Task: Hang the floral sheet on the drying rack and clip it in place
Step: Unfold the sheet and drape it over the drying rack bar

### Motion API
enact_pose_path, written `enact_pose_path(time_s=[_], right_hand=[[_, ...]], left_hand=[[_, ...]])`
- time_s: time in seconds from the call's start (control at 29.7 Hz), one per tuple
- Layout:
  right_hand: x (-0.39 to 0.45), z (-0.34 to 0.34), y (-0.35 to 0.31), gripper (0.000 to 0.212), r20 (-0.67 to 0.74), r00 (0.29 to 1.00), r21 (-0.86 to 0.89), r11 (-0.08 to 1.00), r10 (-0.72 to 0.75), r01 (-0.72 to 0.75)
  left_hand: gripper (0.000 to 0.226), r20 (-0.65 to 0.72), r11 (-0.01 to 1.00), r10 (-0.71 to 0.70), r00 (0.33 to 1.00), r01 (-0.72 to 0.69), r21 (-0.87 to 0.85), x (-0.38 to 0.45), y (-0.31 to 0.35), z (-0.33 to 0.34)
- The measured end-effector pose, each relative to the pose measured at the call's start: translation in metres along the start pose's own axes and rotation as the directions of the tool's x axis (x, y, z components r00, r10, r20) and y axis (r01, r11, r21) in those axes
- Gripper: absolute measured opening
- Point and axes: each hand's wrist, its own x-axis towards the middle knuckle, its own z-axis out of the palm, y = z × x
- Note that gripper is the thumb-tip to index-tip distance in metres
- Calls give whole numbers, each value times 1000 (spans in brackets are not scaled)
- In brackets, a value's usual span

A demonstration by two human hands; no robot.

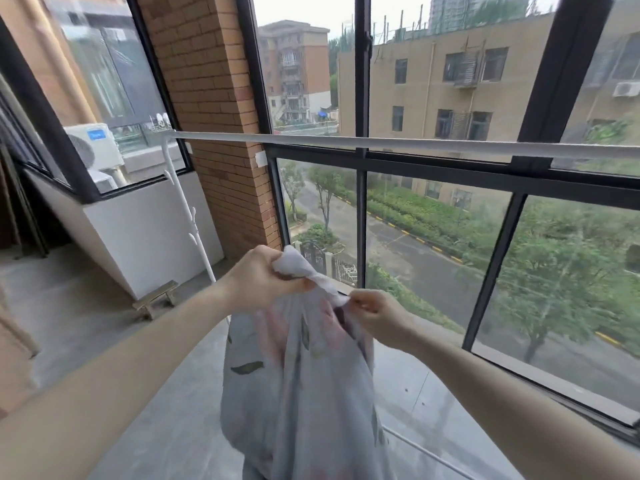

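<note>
The floral sheet (298, 386), pale grey with pink flowers and green leaves, hangs bunched below both my hands in the lower middle of the view. My left hand (263, 282) is closed around a gathered wad of its top edge. My right hand (377, 313) pinches the same edge a little to the right and lower. The drying rack's white top bar (381, 143) runs level across the view above and beyond my hands, and its white upright pole (188, 216) with small hooks stands at the left. The sheet does not touch the bar. No clips are in sight.
Black-framed windows (362, 209) close the balcony right behind the rack. A brick pillar (214, 116) stands behind the pole. A small wooden stool (156, 299) sits on the grey floor at left, next to a white low wall (145, 233).
</note>
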Motion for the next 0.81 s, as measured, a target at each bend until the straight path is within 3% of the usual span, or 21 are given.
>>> enact_pose_path(time_s=[0.1,0.2,0.27,0.37,0.5,0.57,0.67,0.74,0.81], right_hand=[[6,-24,-9,34,-337,939,125,992,62,-21],[8,-25,-20,35,-490,869,138,990,70,-1],[3,-23,-28,36,-568,821,175,984,63,45],[3,2,-45,41,-655,751,219,972,81,86],[1,12,-77,48,-620,784,182,975,15,125],[10,34,-101,56,-608,794,142,984,3,105],[23,57,-129,48,-638,770,140,984,6,108],[32,63,-144,39,-667,745,161,978,6,135],[39,68,-163,39,-690,723,131,976,-37,174]], left_hand=[[53,-45,954,-107,993,115,276,7,-61,-37],[54,-112,832,-205,972,234,504,7,-128,-69],[59,-163,771,-241,957,291,566,9,-155,-82],[48,-181,729,-325,928,368,578,17,-203,-122],[25,-179,592,-383,906,389,705,23,-230,-137],[38,16,624,-380,925,243,743,23,-222,-127],[66,430,857,-232,872,-26,515,15,-181,-73],[79,573,928,-105,813,-127,351,2,-161,-32],[87,610,964,-55,791,-117,238,-3,-164,-2]])
